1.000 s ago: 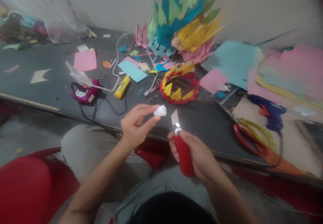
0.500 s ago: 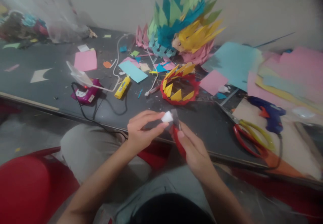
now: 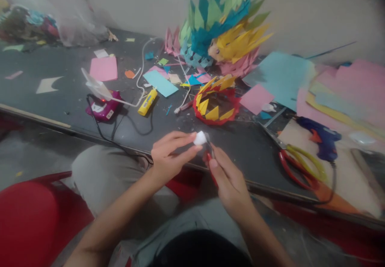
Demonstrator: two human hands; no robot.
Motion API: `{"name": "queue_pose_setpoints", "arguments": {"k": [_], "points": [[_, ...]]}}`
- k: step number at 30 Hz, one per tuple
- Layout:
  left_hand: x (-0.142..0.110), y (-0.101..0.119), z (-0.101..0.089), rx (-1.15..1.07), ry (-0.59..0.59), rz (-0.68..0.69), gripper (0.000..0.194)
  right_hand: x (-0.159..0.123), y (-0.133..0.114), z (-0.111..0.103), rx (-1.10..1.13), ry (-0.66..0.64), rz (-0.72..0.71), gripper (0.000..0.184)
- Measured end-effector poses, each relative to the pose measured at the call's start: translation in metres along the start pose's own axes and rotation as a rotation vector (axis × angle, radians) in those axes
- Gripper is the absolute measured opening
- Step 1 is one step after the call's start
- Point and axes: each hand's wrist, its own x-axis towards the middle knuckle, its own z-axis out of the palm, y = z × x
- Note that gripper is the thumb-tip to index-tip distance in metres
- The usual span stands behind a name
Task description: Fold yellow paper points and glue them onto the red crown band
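Observation:
Between the thumb and fingers of my left hand (image 3: 168,154) is a small white piece (image 3: 200,138), perhaps foam; its exact material cannot be made out. My right hand (image 3: 230,174) is wrapped round the red handle of a utility knife (image 3: 214,174). The knife's blade stands edge-on at the right side of the white piece, seemingly touching it. Both hands are just above the table's front edge. Beyond them lies a ring of red paper with yellow points (image 3: 213,114).
A purple power strip (image 3: 105,108) and a yellow glue tube (image 3: 147,102) lie to the left. Large scissors (image 3: 297,162) and a blue glue gun (image 3: 323,136) lie on the right. Spiky paper crowns (image 3: 222,34) are piled at the back, with coloured paper sheets (image 3: 279,78) beside them.
My right hand has brought the knife up and left to the white piece, turning its blade edge-on. My left hand has shifted slightly right, still pinching the piece.

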Motion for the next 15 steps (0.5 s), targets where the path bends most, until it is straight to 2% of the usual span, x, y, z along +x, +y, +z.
{"name": "queue_pose_setpoints", "arguments": {"k": [5,8,11,15], "points": [[0.001,-0.001,-0.001,0.027,0.05,0.032,0.03,-0.004,-0.003,0.001,0.05,-0.03,0.055,0.035],[0.002,-0.003,-0.002,0.037,0.08,0.003,0.031,-0.008,0.0,0.004,0.149,-0.054,0.108,0.028],[0.003,-0.006,-0.003,0.008,0.143,-0.105,0.029,-0.012,0.005,0.005,0.389,-0.016,0.26,0.027],[0.007,-0.011,-0.002,-0.193,0.269,-0.319,0.022,-0.01,0.006,0.002,0.73,0.035,0.411,0.031]]}}
